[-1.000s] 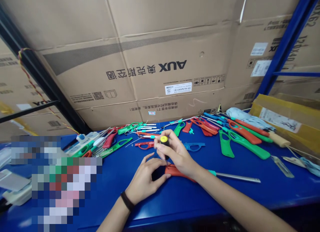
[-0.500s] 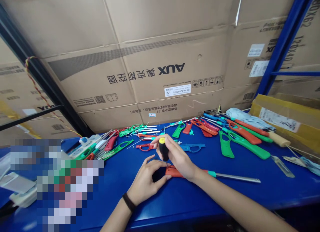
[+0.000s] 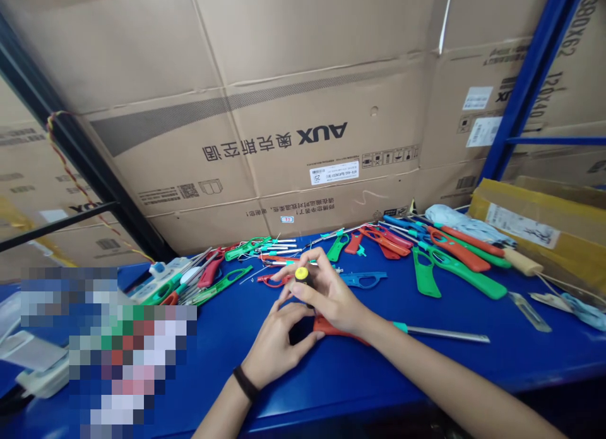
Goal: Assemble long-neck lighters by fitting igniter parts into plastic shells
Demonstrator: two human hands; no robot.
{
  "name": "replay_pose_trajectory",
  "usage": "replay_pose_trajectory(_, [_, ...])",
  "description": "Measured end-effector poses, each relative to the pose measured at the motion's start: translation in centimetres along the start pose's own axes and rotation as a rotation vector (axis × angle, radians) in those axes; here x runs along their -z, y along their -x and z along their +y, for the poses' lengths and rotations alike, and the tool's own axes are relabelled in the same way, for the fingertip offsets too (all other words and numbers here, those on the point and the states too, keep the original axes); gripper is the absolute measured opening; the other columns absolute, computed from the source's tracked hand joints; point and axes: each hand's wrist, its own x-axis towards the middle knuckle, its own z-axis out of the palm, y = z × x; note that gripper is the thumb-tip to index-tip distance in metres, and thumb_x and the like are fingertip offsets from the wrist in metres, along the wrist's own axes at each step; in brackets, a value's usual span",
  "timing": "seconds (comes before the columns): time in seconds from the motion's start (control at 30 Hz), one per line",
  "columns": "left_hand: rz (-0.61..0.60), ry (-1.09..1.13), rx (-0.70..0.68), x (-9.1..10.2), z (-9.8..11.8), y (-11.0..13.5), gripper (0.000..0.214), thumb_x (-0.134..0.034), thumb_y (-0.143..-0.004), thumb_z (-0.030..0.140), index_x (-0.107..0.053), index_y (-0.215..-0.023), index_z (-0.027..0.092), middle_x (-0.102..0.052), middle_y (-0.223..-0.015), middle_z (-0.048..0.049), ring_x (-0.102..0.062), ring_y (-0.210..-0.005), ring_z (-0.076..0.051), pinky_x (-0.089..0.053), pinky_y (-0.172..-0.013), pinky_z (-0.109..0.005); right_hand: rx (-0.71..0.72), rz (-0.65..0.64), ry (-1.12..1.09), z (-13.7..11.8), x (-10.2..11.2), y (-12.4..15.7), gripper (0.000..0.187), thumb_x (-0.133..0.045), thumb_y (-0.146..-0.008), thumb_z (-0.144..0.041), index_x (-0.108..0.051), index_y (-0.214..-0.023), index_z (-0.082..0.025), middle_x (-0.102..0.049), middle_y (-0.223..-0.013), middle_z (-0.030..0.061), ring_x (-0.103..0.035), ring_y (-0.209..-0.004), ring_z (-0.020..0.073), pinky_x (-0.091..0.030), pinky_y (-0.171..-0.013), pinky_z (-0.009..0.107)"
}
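Note:
A red-orange gas lighter (image 3: 326,326) with a long metal tube lies on the blue table, its tube pointing right. My left hand (image 3: 284,338), with a black band on the wrist, grips the handle end between thumb and fingers. Above that end, my right hand (image 3: 331,294) holds a screwdriver (image 3: 303,276) by its black handle with a yellow cap. The thumb lies against the handle and the other fingers are partly spread around it. The screwdriver stands nearly upright; fingers hide its tip. My right forearm crosses over part of the lighter.
Behind my hands lie a red handle shell (image 3: 274,280), a blue handle shell (image 3: 364,279) and several lighter parts. Green lighters (image 3: 464,272) and a clear-handled tool (image 3: 530,313) are at right, near a taped carton (image 3: 516,218). A white power strip (image 3: 161,280) is at left. Cardboard (image 3: 284,79) walls the back.
The fingers of my right hand have loosened and spread around the screwdriver handle, whose cap sits slightly lower and further left. My left hand stays on the lighter. The view has shifted slightly.

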Motion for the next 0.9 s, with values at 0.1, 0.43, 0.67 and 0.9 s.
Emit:
replay_pose_trajectory(0.1, [0.019, 0.001, -0.009, 0.0, 0.0, 0.0, 0.022, -0.062, -0.082, 0.034, -0.066, -0.101, 0.024, -0.071, -0.102, -0.0041, -0.061, -0.103, -0.025, -0.037, -0.101, -0.048, -0.049, -0.052, -0.076, 0.4, 0.2, 0.2, 0.036, -0.056, -0.084, -0.052, -0.036, -0.099, -0.026, -0.050, -0.074, -0.0054, -0.041, -0.053, 0.0081, -0.038, -0.055, 0.023])
replay_pose_trajectory(0.43, [0.020, -0.091, -0.017, 0.2, 0.2, 0.0, 0.022, -0.061, -0.081, 0.036, -0.066, -0.100, 0.026, -0.070, -0.097, -0.0044, -0.060, -0.099, -0.027, -0.042, -0.095, -0.046, -0.020, -0.067, -0.016, 0.0, 0.4, -0.2, 0.027, -0.049, -0.090, -0.048, -0.042, -0.088, -0.022, -0.061, -0.080, 0.0001, -0.047, -0.057, 0.0087, -0.042, -0.061, 0.026])
replay_pose_trajectory(0.67, [-0.022, -0.039, -0.036, 0.2, 0.5, -0.1, 0.023, -0.059, -0.083, 0.028, -0.063, -0.105, 0.025, -0.070, -0.107, -0.0022, -0.059, -0.108, -0.025, -0.029, -0.107, -0.049, 0.025, 0.043, 0.242, -1.1, 0.3, 0.7, 0.028, -0.062, -0.083, -0.036, -0.038, -0.083, -0.023, -0.066, -0.089, 0.0034, -0.065, -0.078, 0.0150, -0.051, -0.073, 0.032])
replay_pose_trajectory(0.9, [0.023, -0.076, -0.078, 0.0, 0.4, 0.0, 0.024, -0.060, -0.081, 0.032, -0.064, -0.103, 0.022, -0.070, -0.104, -0.0059, -0.063, -0.101, -0.025, -0.032, -0.106, -0.050, -0.070, 0.148, 0.652, -4.2, 0.2, 1.9, 0.039, -0.072, -0.072, -0.035, -0.035, -0.076, -0.023, -0.063, -0.076, -0.0021, -0.063, -0.068, 0.0143, -0.051, -0.064, 0.025])
